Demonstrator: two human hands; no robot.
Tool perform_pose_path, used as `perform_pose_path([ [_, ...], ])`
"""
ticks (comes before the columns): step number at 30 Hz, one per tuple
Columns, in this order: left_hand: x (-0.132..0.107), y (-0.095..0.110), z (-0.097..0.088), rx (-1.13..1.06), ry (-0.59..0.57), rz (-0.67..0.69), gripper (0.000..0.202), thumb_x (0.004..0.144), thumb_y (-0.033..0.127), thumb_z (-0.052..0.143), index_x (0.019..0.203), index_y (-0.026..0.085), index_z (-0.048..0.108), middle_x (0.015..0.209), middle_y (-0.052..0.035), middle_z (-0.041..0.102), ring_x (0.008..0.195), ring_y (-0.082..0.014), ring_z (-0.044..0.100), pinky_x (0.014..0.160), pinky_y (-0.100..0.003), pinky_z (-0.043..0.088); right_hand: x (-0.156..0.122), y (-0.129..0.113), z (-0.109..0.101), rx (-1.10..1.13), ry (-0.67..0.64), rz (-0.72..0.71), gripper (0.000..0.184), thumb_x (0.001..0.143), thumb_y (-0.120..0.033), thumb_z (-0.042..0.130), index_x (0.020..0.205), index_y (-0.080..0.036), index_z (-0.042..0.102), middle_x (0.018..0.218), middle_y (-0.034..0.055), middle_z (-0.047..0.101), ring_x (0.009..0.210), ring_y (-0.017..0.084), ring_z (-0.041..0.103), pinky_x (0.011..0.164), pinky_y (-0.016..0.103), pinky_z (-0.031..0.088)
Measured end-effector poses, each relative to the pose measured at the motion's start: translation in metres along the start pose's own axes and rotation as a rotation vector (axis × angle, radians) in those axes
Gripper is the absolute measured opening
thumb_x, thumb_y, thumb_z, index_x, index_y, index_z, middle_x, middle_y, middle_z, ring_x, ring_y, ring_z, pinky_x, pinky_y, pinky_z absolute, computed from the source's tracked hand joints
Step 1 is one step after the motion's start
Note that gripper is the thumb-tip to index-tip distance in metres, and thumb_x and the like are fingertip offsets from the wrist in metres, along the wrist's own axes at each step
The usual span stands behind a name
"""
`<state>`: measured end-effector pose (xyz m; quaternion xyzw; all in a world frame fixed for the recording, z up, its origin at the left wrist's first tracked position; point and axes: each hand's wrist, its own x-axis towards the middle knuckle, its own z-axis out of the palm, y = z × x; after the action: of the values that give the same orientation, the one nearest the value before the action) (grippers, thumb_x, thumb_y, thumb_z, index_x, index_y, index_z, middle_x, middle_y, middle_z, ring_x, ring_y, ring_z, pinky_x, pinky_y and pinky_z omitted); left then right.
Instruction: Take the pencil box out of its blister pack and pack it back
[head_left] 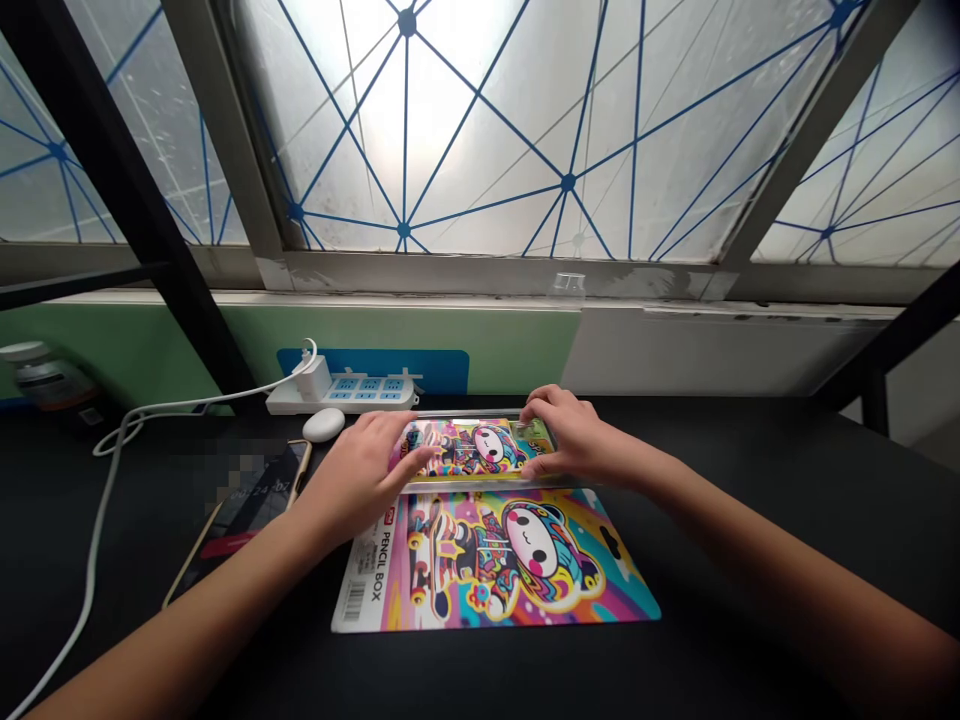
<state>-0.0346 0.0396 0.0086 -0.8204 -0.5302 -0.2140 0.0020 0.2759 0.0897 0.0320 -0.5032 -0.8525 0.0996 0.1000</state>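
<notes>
A pencil box (469,447) with a colourful cartoon print lies at the middle of the black table, a clear plastic shell (480,487) around it. My left hand (360,465) grips its left end, thumb over the near side and fingers toward the far edge. At the right end, my right hand (566,435) is closed around it in the same way, fingertips partly hidden. Just in front, a printed card (495,565) marked "PENCIL BOX" lies flat, showing the same cartoon figure on a skateboard.
Left of my forearm lies a phone (247,500). A white power strip (352,392) with a plugged-in charger and a white cable (105,500) sits behind, near a white oval mouse-like object (324,425). A lidded jar (52,385) stands far left; a black frame post (150,200) rises there.
</notes>
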Motion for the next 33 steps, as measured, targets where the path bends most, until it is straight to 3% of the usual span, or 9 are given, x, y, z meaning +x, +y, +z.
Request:
perform_pose_path([
  [4, 0.004, -0.006, 0.000, -0.003, 0.104, -0.024, 0.059, 0.094, 0.056, 0.053, 0.136, 0.015, 0.051, 0.131, -0.0141, 0.062, 0.123, -0.0320, 0.055, 0.103, -0.046, 0.045, 0.000, -0.002, 0.006, -0.057, 0.114, -0.097, 0.043, 0.069, -0.046, 0.079, 0.093, -0.025, 0.050, 0.132, 0.0089, 0.052, 0.120, 0.032, 0.051, 0.110, 0.056, 0.029],
  [8, 0.002, -0.011, 0.005, -0.056, 0.121, -0.021, 0.061, 0.089, 0.049, 0.065, 0.138, 0.021, 0.045, 0.132, -0.0120, 0.060, 0.120, -0.0316, 0.059, 0.100, -0.045, 0.048, -0.001, -0.006, 0.007, -0.081, 0.143, -0.170, 0.033, 0.075, -0.040, 0.074, 0.094, -0.025, 0.051, 0.106, 0.0037, 0.063, 0.107, 0.028, 0.060, 0.116, 0.058, 0.018],
  [13, 0.000, -0.009, 0.004, -0.130, 0.251, 0.092, 0.056, 0.086, 0.029, 0.073, 0.134, 0.025, 0.046, 0.127, -0.0076, 0.059, 0.117, -0.0265, 0.059, 0.098, -0.040, 0.050, -0.004, -0.006, 0.001, 0.022, 0.213, -0.154, 0.030, 0.085, -0.036, 0.065, 0.111, -0.025, 0.054, 0.107, 0.0069, 0.066, 0.096, 0.026, 0.063, 0.088, 0.043, 0.050],
  [16, 0.000, -0.005, 0.001, -0.114, 0.371, 0.207, 0.052, 0.086, 0.022, 0.073, 0.132, 0.025, 0.048, 0.120, -0.0080, 0.058, 0.112, -0.0258, 0.059, 0.094, -0.041, 0.052, -0.010, -0.010, -0.007, 0.027, 0.256, -0.231, 0.041, 0.083, -0.026, 0.068, 0.122, -0.024, 0.054, 0.110, 0.0084, 0.063, 0.101, 0.027, 0.061, 0.084, 0.040, 0.052],
  [19, -0.002, -0.001, -0.006, -0.080, 0.465, 0.315, 0.047, 0.088, 0.020, 0.071, 0.130, 0.022, 0.050, 0.115, -0.0097, 0.058, 0.107, -0.0261, 0.058, 0.092, -0.043, 0.052, -0.025, -0.022, -0.018, -0.044, 0.353, -0.305, 0.029, 0.086, -0.022, 0.065, 0.115, -0.023, 0.059, 0.106, 0.0100, 0.060, 0.098, 0.028, 0.060, 0.081, 0.041, 0.053],
  [22, -0.005, 0.004, -0.017, -0.050, 0.456, 0.467, 0.038, 0.088, 0.019, 0.070, 0.122, 0.020, 0.054, 0.108, -0.0097, 0.060, 0.101, -0.0255, 0.059, 0.089, -0.043, 0.052, -0.053, -0.034, -0.022, -0.119, 0.517, -0.319, 0.020, 0.089, -0.020, 0.062, 0.108, -0.024, 0.061, 0.097, 0.0086, 0.059, 0.089, 0.028, 0.060, 0.075, 0.042, 0.054],
  [25, -0.009, 0.014, -0.029, -0.037, 0.415, 0.601, 0.032, 0.087, 0.019, 0.070, 0.116, 0.018, 0.056, 0.106, -0.0105, 0.063, 0.098, -0.0247, 0.060, 0.090, -0.043, 0.052, -0.084, -0.036, -0.009, -0.087, 0.633, -0.303, 0.024, 0.089, -0.017, 0.061, 0.112, -0.027, 0.059, 0.101, 0.0084, 0.060, 0.092, 0.028, 0.062, 0.076, 0.042, 0.056],
  [29, -0.023, 0.032, -0.032, 0.029, 0.331, 0.718, 0.028, 0.088, 0.013, 0.065, 0.115, 0.015, 0.059, 0.108, -0.0116, 0.067, 0.099, -0.0249, 0.062, 0.097, -0.046, 0.049, -0.120, -0.026, 0.022, -0.015, 0.601, -0.321, 0.030, 0.089, -0.012, 0.060, 0.116, -0.026, 0.055, 0.120, 0.0113, 0.060, 0.112, 0.029, 0.064, 0.085, 0.040, 0.060],
  [33, -0.052, 0.041, -0.018, -0.035, 0.250, 0.695, 0.032, 0.088, 0.011, 0.061, 0.120, 0.013, 0.058, 0.109, -0.0142, 0.067, 0.102, -0.0273, 0.061, 0.093, -0.046, 0.051, -0.139, -0.019, 0.040, -0.034, 0.518, -0.400, 0.032, 0.090, -0.008, 0.058, 0.119, -0.022, 0.054, 0.133, 0.0153, 0.058, 0.128, 0.029, 0.056, 0.096, 0.041, 0.057],
])
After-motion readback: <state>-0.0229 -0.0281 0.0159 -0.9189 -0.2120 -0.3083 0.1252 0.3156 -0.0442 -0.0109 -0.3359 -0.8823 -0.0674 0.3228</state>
